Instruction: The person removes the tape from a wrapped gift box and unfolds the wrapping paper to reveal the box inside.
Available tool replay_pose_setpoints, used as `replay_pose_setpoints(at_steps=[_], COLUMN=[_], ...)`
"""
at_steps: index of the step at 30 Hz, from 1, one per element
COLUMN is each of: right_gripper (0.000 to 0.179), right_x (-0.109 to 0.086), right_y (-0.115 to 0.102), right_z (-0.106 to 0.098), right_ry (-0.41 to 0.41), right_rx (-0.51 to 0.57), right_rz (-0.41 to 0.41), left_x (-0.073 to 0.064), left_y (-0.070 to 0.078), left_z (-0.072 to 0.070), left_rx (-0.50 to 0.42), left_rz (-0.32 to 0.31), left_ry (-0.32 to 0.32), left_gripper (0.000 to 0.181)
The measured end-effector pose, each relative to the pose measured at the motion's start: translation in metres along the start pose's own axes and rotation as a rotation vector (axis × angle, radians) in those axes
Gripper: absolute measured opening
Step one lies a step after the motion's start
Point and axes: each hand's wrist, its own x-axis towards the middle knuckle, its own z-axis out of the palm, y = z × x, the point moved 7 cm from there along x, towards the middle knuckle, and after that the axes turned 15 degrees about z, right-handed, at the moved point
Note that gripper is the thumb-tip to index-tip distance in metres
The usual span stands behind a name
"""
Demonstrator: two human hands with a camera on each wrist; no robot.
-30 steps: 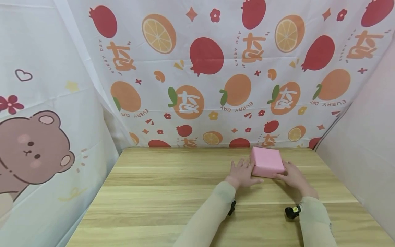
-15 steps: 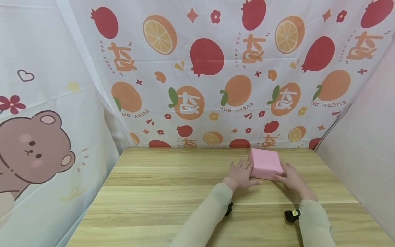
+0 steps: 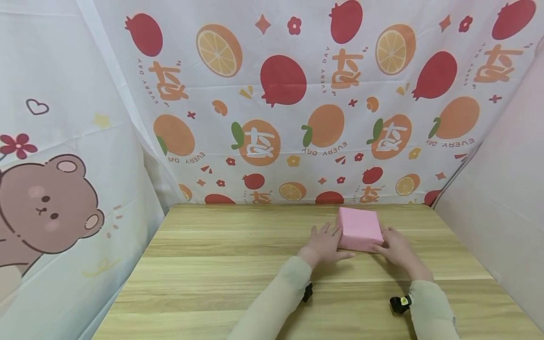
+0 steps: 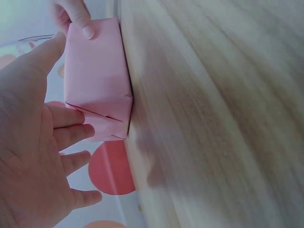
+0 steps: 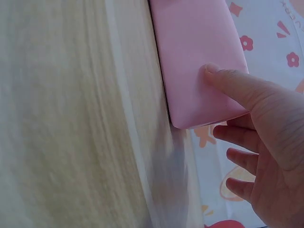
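Observation:
A pink box (image 3: 360, 230), which looks wrapped in paper, sits flat on the wooden table near its back edge. On its left side, the fingertips of my left hand (image 3: 324, 244) touch it with fingers spread and fairly straight; the thumb points across the front. The left wrist view shows a folded seam on that end of the box (image 4: 97, 71). My right hand (image 3: 397, 249) holds the front right corner. In the right wrist view, the thumb of the right hand (image 5: 280, 126) presses the front face while the index finger goes behind the side, partly hidden.
A fruit-print cloth (image 3: 272, 94) hangs right behind the table (image 3: 204, 274). At the left is a cloth with a bear (image 3: 51, 203), and a pale cloth (image 3: 501, 203) closes the right side. Black wrist cameras (image 3: 400, 304) sit under the sleeves.
The pink box has slid a little left and toward me along the table. Both hands have moved with it, keeping their places on its sides.

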Motion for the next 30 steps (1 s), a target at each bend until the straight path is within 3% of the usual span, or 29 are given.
replay_pose_setpoints(at_steps=[8,15,20,30], right_gripper=[0.073,0.073,0.074,0.071], right_x=[-0.009,-0.016,-0.022,-0.032], right_y=[-0.009,-0.024,-0.037,-0.063], right_z=[0.004,0.006,0.005,0.013], right_ry=[-0.002,0.009,0.011,0.05], right_rx=[0.001,-0.011,-0.01,-0.016], right_rz=[-0.001,-0.042,-0.063,-0.118], left_x=[-0.014,-0.029,-0.045,-0.078], left_y=[-0.001,-0.006,-0.007,-0.013], left_z=[-0.002,-0.004,-0.009,-0.013], left_rx=[-0.024,-0.028,-0.023,-0.03], left_rz=[-0.001,0.011,0.024,-0.013], left_ry=[-0.004,0.033,0.048,0.076], left_gripper=[0.087,0.085,0.085,0.084])
